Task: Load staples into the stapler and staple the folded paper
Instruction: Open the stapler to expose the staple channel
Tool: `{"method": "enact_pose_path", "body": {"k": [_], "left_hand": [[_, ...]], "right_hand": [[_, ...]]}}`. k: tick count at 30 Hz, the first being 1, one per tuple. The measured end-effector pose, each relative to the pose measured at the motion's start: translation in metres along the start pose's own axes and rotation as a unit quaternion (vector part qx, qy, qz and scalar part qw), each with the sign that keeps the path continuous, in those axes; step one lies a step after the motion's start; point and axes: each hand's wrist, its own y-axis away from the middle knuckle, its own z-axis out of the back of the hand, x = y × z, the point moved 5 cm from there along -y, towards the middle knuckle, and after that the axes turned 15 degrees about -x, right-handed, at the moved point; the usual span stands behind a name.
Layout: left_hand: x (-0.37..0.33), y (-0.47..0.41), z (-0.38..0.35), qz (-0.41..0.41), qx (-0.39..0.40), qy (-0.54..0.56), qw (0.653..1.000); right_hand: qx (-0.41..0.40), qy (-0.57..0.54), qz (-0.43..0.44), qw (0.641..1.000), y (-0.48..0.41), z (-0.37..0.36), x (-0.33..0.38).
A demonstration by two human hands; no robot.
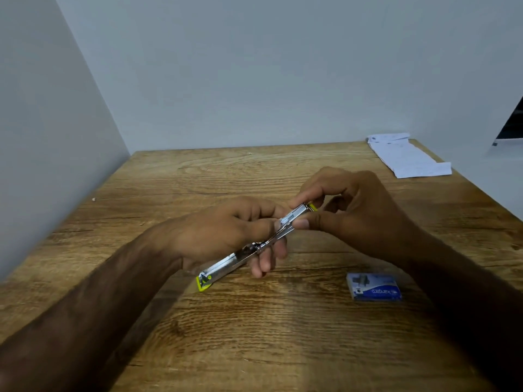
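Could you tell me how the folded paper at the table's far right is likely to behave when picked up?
The folded paper looks thin and layered, so it is probably light and floppy, and its loose flaps may fan open. Lying flat on the wooden table, it will likely slide rather than roll if pushed.

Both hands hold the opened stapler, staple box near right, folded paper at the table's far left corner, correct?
No: the head view shows the folded paper at the far right corner. The left hand and right hand do hold the stapler, staple box near right.
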Motion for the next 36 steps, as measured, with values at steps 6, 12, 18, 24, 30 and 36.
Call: {"method": "enact_pose_path", "body": {"k": [6, 12, 18, 24, 30, 36], "left_hand": [[0.000, 0.004, -0.015, 0.008, -0.020, 0.220, 0.975], [-0.003, 0.002, -0.018, -0.034, -0.098, 0.202, 0.974], [-0.021, 0.004, -0.004, -0.063, -0.153, 0.011, 0.986], [-0.074, -0.009, 0.024, -0.203, -0.233, -0.424, 0.851], [-0.078, -0.028, -0.016, -0.240, -0.166, -0.668, 0.684], [-0.065, -0.031, -0.022, -0.262, -0.173, -0.653, 0.689]], "right_hand": [[-0.075, -0.024, 0.024, 0.997, -0.003, 0.007, 0.010], [-0.100, -0.006, 0.031, 0.994, -0.001, 0.007, 0.015], [-0.131, -0.064, -0.074, 0.986, -0.002, 0.008, 0.005], [0.008, -0.329, -0.435, 0.838, 0.015, -0.024, -0.016], [0.012, -0.442, -0.461, 0.770, 0.013, -0.032, -0.009], [-0.028, -0.445, -0.476, 0.758, 0.016, -0.026, -0.013]]}}
